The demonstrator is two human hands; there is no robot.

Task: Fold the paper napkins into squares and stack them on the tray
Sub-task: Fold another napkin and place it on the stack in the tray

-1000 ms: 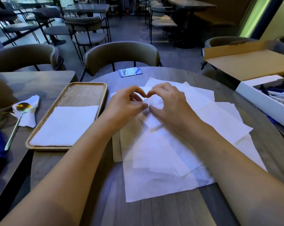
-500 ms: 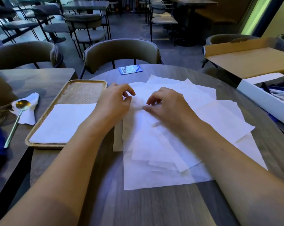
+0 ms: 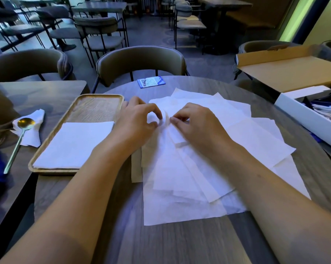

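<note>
Two hands work the loose pile of white paper napkins (image 3: 189, 168) on the round grey wooden table (image 3: 170, 242): your left hand (image 3: 136, 122) pinches a raised fold, your right hand (image 3: 197, 124) curls onto it. One folded white napkin square (image 3: 73, 145) lies on the oblong wooden tray (image 3: 96, 105), left.

Dim bluish light, wide-angle warp at edges, slight blur.
</note>
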